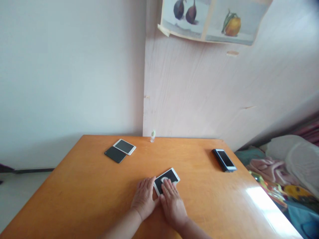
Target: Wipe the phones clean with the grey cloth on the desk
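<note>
Glossy wooden table (99, 189), pale walls (87, 73), poster (211, 21) above, left hand (144, 198), fingers loose, touching tablet (171, 174), right hand (172, 203), fingers flat, on cloth (163, 179)

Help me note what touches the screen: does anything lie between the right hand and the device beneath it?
Yes: a small white piece, apparently a wipe, lies under the right hand, on the device. Nothing visible separates the left hand from the device's edge.

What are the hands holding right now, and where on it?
The left hand steadies the white-framed tablet at its left edge; the right hand presses a white wipe onto its screen. Any grip beneath is hidden.
</note>
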A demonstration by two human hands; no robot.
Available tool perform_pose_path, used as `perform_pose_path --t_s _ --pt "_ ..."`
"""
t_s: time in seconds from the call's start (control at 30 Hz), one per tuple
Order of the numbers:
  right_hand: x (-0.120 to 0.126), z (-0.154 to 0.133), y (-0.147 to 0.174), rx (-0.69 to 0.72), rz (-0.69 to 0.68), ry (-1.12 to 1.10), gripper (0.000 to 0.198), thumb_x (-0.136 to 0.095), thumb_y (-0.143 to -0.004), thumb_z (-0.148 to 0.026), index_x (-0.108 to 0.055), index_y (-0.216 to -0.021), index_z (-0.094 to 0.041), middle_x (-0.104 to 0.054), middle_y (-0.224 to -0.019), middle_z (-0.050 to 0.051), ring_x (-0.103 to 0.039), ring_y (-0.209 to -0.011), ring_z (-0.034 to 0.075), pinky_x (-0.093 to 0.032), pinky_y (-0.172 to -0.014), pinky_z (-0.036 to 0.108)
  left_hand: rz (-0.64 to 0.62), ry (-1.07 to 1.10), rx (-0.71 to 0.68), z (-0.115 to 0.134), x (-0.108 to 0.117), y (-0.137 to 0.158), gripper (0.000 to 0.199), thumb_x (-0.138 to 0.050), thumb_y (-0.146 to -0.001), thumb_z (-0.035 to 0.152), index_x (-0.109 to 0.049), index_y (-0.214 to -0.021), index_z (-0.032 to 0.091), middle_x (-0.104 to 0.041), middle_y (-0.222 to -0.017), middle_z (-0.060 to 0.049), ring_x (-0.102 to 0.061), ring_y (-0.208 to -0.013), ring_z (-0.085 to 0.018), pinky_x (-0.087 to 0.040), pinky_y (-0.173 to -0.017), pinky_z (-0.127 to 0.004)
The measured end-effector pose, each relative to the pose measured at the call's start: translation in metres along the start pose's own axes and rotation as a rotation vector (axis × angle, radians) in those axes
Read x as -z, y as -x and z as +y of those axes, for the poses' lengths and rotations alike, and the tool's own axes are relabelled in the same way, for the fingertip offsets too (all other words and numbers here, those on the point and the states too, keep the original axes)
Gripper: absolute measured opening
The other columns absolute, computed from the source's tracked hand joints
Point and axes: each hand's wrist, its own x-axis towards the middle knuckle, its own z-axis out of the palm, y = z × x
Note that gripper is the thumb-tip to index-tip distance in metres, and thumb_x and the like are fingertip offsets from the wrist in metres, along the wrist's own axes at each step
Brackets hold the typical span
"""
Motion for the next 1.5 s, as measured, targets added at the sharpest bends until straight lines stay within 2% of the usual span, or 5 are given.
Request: perform_pose_path --t_s 0.33,0.6,0.87,1.1,1.5 --pt "0.017 0.013 -0.010 -0.163 0.057 0.059 0.042 -0.038 -0.102 -0.030 -0.060 -0.133 -0.011 -0.050 -0.145 0.017 -0.039 -0.141 0.031 -0.034 -0.115 0.058 0.043 0.016 -0.009 0.005 0.004 -0.002 0.074 -0.069 -0.073 0.031 -0.039 -0.139 0.017 -0.061 -0.121 -0.013 -0.056 -0.112 -0.031 -0.044 -0.100 -0.050" --pt "0.011 -0.025 -0.015 0.150 -0.153 -0.096 0.040 -0.040 -0.103 -0.033 -0.055 -0.138 -0.023 -0.054 -0.145 0.006 -0.041 -0.140 0.023 -0.032 -0.118 0.050 0.018 0.037 0.002 0.000 -0.002 0.001 0.069 -0.057 -0.076 0.019 -0.034 -0.141 0.018 -0.060 -0.122 -0.012 -0.055 -0.114 -0.028 -0.043 -0.101 -0.048" --pt "-0.005 -0.003 -0.053 -0.230 0.055 0.105 0.043 -0.039 -0.101 -0.030 -0.056 -0.138 -0.013 -0.049 -0.148 0.014 -0.036 -0.143 0.031 -0.030 -0.117 0.055 0.021 0.034 0.016 0.005 0.001 -0.001 0.077 -0.067 -0.072 0.029 -0.035 -0.140 0.016 -0.060 -0.122 -0.013 -0.055 -0.112 -0.032 -0.042 -0.100 -0.052" --pt "-0.001 -0.022 -0.024 0.146 -0.106 -0.032 0.046 -0.042 -0.100 -0.025 -0.048 -0.145 -0.022 -0.048 -0.149 0.008 -0.038 -0.142 0.024 -0.030 -0.118 0.051 0.000 0.046 -0.003 0.003 0.000 0.001 0.063 -0.057 -0.080 0.020 -0.036 -0.139 0.019 -0.060 -0.123 -0.012 -0.055 -0.112 -0.028 -0.042 -0.101 -0.049" --pt "0.016 0.039 -0.036 -0.282 0.058 -0.285 0.035 -0.040 -0.088 -0.017 -0.069 -0.105 -0.024 -0.073 -0.107 0.004 -0.068 -0.101 0.019 -0.054 -0.085 0.029 -0.016 0.030 0.024 0.005 0.003 -0.001 0.072 -0.069 -0.071 0.035 -0.041 -0.135 0.021 -0.060 -0.121 -0.012 -0.055 -0.111 -0.032 -0.041 -0.099 -0.051"
